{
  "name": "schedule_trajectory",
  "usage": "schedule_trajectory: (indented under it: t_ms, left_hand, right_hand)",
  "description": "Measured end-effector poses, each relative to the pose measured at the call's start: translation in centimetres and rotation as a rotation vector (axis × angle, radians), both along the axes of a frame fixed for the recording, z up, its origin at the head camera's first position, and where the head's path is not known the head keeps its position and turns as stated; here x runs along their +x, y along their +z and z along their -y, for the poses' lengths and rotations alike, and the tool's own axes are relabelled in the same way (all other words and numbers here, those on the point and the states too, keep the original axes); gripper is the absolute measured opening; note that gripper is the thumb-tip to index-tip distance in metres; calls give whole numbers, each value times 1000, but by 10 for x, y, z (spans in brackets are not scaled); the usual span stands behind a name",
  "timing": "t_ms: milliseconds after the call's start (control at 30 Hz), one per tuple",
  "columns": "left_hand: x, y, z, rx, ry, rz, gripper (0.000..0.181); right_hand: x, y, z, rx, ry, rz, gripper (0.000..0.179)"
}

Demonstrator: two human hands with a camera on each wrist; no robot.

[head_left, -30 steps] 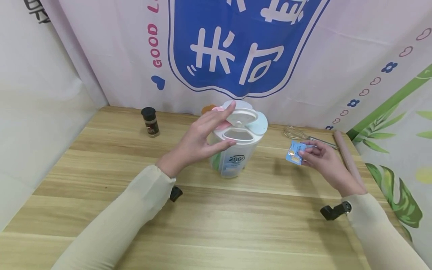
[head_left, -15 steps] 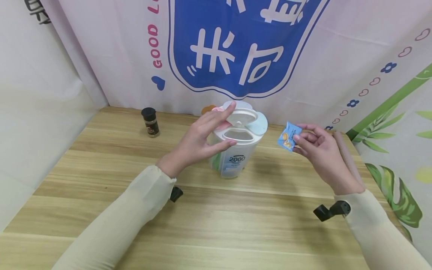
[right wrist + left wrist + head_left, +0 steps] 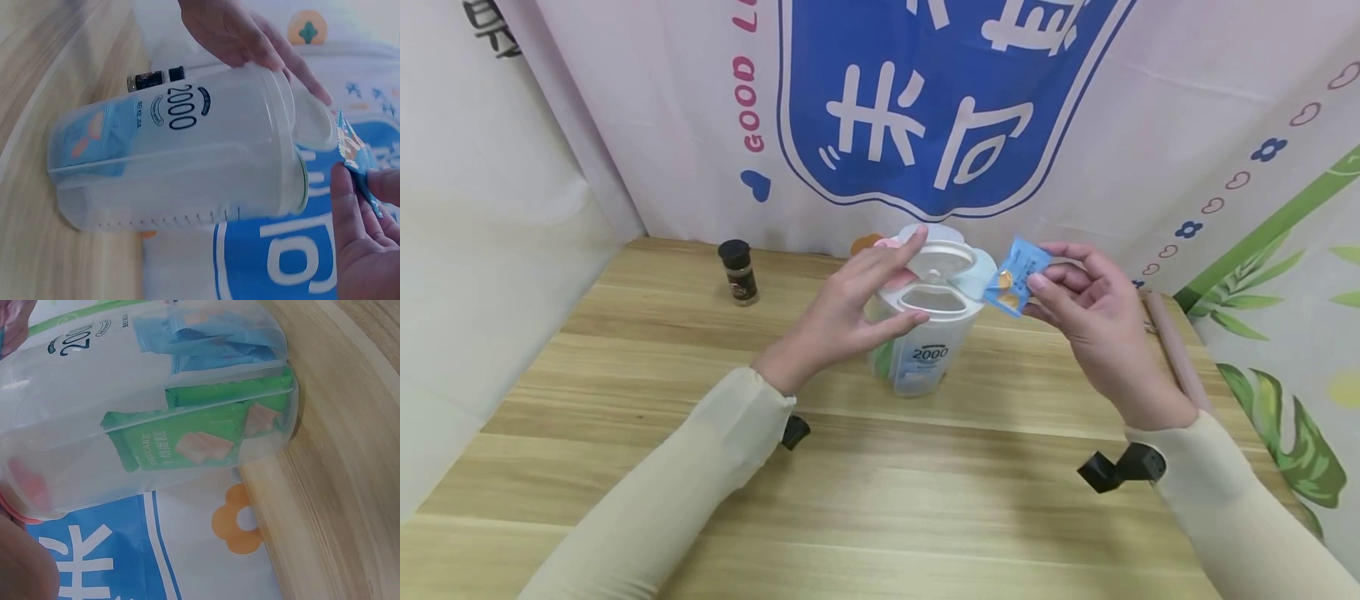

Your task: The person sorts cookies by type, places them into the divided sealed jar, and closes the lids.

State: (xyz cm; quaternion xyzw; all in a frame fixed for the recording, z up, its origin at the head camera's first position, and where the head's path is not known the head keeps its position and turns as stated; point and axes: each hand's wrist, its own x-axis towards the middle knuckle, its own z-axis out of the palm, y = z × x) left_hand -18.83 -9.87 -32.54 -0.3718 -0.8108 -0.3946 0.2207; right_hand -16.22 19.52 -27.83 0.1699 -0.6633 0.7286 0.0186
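A clear plastic storage container marked 2000 stands upright on the table, one lid flap raised over an opening. My left hand rests against the container's top, fingers extended, index by the raised flap and thumb along the near rim. My right hand pinches a small blue snack packet just right of the lid, between thumb and fingers. Through the wall, the left wrist view shows green cake packets and blue packets in separate compartments. The held packet is near the flap in the right wrist view.
A black-capped spice jar stands at the table's back left. On the right lies a rolling pin; a whisk beside it is mostly hidden behind my right hand. A printed curtain hangs right behind the container.
My right hand has moved left and up with the blue packet, from above the table's right side to beside the lid. My left hand has stayed at the container.
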Motion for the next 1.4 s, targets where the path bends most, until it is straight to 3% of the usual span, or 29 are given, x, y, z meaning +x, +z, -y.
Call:
schedule_trajectory:
  t_ms: [200,767,1067,1400]
  left_hand:
    - [0,-2,-1,11,-3,0,86]
    - [0,0,-3,17,-10,16,86]
    - [0,-2,-2,18,-8,32,87]
    - [-1,-3,-3,32,-20,4,86]
  right_hand:
    - [1,4,21,31,-26,-69,29]
    - [-1,-5,46,344,-121,-454,33]
    - [0,-10,46,549,-99,-607,33]
    - [-4,-15,46,672,-31,-744,25]
